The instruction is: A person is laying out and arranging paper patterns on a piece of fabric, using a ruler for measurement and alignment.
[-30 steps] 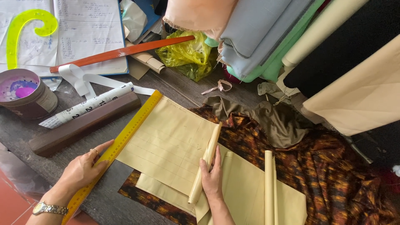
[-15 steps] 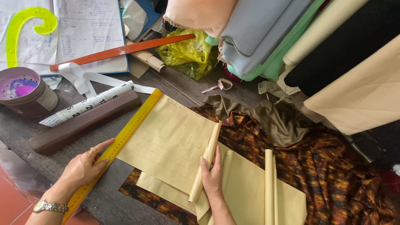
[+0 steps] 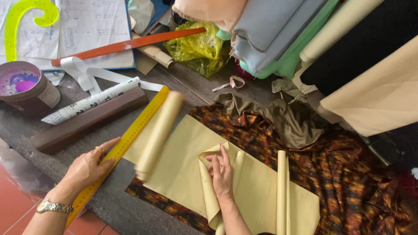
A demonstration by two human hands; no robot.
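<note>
two flat hands: ruler (image 3: 124, 143), paper (image 3: 183, 169)

A crumpled yellow plastic bag (image 3: 196, 50) sits at upper centre. At upper left stands a round brown tin (image 3: 27, 89) with a purple-and-white label on its lid.

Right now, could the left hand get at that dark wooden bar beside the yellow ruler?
Probably yes. The left hand rests on the yellow ruler, and the dark wooden bar lies just beyond it on the table with nothing lying between them.
</note>
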